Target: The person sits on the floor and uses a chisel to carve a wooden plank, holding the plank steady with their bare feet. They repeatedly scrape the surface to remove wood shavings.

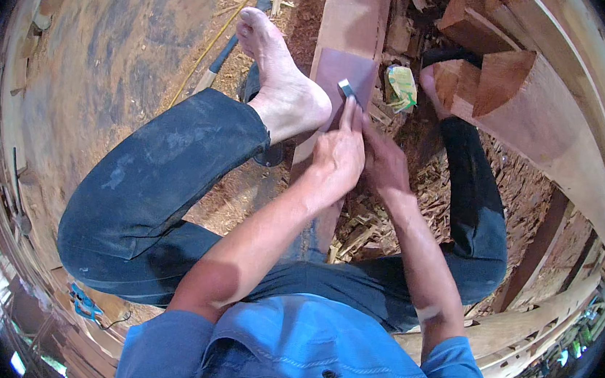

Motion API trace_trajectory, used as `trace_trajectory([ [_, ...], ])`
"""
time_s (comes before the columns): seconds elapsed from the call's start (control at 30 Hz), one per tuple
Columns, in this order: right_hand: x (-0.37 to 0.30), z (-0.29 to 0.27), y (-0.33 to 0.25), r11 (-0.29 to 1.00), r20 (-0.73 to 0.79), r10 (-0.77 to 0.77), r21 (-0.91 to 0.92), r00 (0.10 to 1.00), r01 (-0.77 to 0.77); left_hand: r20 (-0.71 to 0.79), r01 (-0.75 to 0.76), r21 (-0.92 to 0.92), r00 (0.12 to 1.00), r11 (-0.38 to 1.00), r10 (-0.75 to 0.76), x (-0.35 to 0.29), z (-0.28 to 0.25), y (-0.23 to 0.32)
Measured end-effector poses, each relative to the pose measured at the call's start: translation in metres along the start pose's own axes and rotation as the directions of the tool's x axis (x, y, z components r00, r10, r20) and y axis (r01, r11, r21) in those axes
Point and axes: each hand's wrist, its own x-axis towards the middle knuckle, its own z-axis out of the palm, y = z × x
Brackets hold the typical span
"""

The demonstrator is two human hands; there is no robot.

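Note:
A narrow chisel blade [346, 88] with a bright tip lies slanted on a purple-brown abrasive sheet [345, 63], which covers part of a long wooden beam [354, 8]. My left hand [339, 151] presses its outstretched fingers together on the blade just behind the tip. Close against it, my right hand [387, 159] is closed around the rear of the chisel, most of which the hands hide. My bare left foot [290, 89] has its heel at the sheet's left edge.
Left of the beam lies a blue-and-wood handled tool [220, 57] beside a yellow cord [213, 43]. A crumpled yellow-green wrapper [401, 89] sits to the right among wood chips [416, 222]. Large shaped timbers [542, 117] rise at the right; a blue tool [84, 303] lies lower left.

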Motion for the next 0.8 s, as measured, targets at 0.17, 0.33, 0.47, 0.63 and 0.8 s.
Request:
trace_trajectory([
  [0.17,0.039,-0.006,-0.001,0.984,-0.168,-0.16,0.053,0.973,0.171,-0.026,-0.077,0.197,0.996,0.977,0.084,0.028,-0.03,-0.008],
  [0.33,-0.013,0.017,0.034,0.988,-0.137,-0.149,0.012,0.979,0.152,0.006,-0.082,0.349,0.996,0.934,0.086,0.01,0.039,-0.009],
  [0.47,0.022,0.005,0.011,0.957,-0.236,-0.261,0.065,0.936,0.283,-0.086,-0.058,0.155,0.994,0.986,0.071,0.03,0.015,-0.015],
  [0.63,0.037,-0.002,0.014,0.971,-0.155,-0.205,0.094,0.966,0.221,-0.243,-0.104,0.175,0.959,0.979,0.145,0.06,0.037,-0.042],
  [0.8,-0.024,-0.008,0.017,0.994,-0.027,-0.088,0.057,0.996,0.089,0.051,-0.014,0.001,0.999,1.0,0.014,-0.008,0.026,0.004],
])
